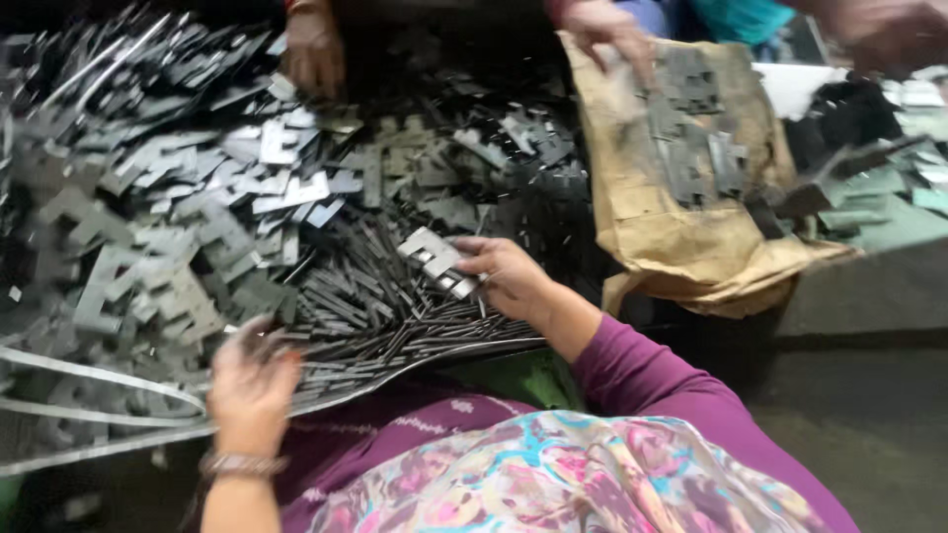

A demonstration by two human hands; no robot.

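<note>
Right hand [509,276] was closed on a small stack of E-shaped steel laminations [434,259], pinched by thumb and fingers at the stack's near end, just above a bed of thin straight steel strips [375,306]. Left hand [252,380] lay fingers-down, loosely spread, on the near edge of those strips; motion blur, so whether it gripped anything could not be told.

Judgement: stampings thin, stiff, light singly but heavy in a stack; faces likely slick, edges sharp. Best held across the flat faces, squeezing the stack so sheets do not fan out.

Beyond both hands, a deep loose heap of laminations [178,188] filled the space; little open room. To the right of the right hand, a brown paper sack [681,237] carried more stampings. Other people's hands [314,49] worked at the far side.
</note>
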